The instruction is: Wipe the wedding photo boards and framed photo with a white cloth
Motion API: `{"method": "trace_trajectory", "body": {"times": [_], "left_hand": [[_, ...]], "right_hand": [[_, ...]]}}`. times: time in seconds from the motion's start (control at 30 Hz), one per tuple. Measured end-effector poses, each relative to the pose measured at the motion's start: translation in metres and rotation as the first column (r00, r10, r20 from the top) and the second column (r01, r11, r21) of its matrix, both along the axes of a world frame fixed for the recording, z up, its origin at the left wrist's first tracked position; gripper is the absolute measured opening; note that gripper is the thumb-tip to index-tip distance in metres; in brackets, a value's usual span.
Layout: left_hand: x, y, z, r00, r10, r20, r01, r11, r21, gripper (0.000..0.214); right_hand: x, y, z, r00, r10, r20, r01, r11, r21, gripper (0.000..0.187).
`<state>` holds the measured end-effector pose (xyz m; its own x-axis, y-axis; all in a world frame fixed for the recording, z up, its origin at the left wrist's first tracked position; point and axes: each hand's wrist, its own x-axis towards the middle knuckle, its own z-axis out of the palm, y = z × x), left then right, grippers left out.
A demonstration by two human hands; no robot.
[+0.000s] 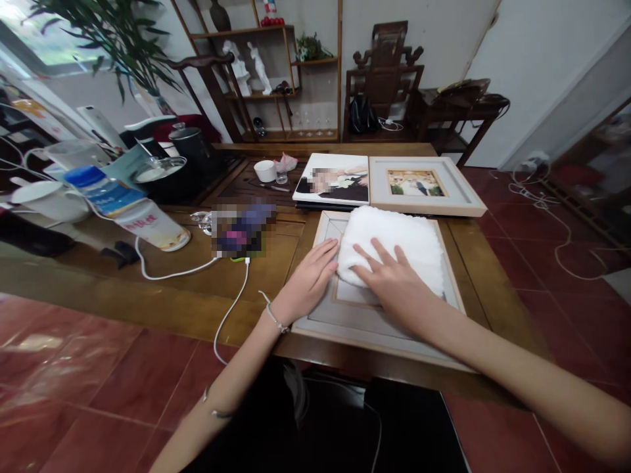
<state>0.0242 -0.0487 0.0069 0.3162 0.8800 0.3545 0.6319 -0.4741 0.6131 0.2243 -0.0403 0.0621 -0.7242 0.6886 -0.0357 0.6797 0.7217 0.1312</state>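
Note:
A folded white towel (404, 230) lies over a light wooden picture frame (355, 332) flat on the table in front of me. My right hand (394, 276) presses on the towel, palm down and fingers spread. My left hand (310, 276) rests flat at the frame's left side, its fingertips at the towel's edge and its fingers stretched out. The towel hides much of the frame's middle; an inner wooden border shows beneath it.
Behind the towel lie a photo panel (335, 180) and a second framed photo (419, 187). To the left are a phone (246, 230) with a white cable (231, 309), a blue-capped bottle (128, 210), a white cup (265, 171) and a dark pot (160, 177).

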Motion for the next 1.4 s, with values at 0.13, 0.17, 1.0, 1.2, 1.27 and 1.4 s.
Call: {"method": "trace_trajectory", "body": {"times": [0.13, 0.17, 1.0, 1.2, 1.27, 1.4], "left_hand": [[-0.002, -0.003, 0.001, 0.997, -0.047, 0.057, 0.047, 0.999, 0.013, 0.052], [-0.002, -0.003, 0.002, 0.997, -0.048, 0.06, 0.047, 0.999, 0.013, 0.052], [0.001, 0.002, -0.002, 1.0, -0.024, 0.002, 0.024, 0.993, 0.117, 0.031], [0.001, 0.003, 0.0, 0.999, -0.032, 0.02, 0.029, 0.993, 0.113, 0.03], [0.0, 0.003, -0.002, 1.0, -0.022, 0.019, 0.02, 0.994, 0.108, 0.031], [-0.001, 0.003, -0.005, 1.0, -0.019, 0.015, 0.017, 0.996, 0.09, 0.035]], "right_hand": [[-0.015, -0.024, -0.005, 0.998, 0.064, -0.003, -0.065, 0.997, -0.037, 0.035], [-0.016, -0.034, -0.006, 0.995, 0.1, -0.023, -0.101, 0.993, -0.057, 0.031], [-0.019, 0.07, -0.002, 0.951, 0.237, -0.199, -0.222, 0.97, 0.097, 0.067], [-0.015, 0.064, -0.01, 0.95, 0.242, -0.196, -0.238, 0.97, 0.044, 0.064], [0.001, 0.063, -0.011, 0.966, 0.207, -0.154, -0.201, 0.978, 0.054, 0.067], [0.043, 0.059, -0.004, 0.985, 0.136, -0.106, -0.124, 0.986, 0.111, 0.073]]}}
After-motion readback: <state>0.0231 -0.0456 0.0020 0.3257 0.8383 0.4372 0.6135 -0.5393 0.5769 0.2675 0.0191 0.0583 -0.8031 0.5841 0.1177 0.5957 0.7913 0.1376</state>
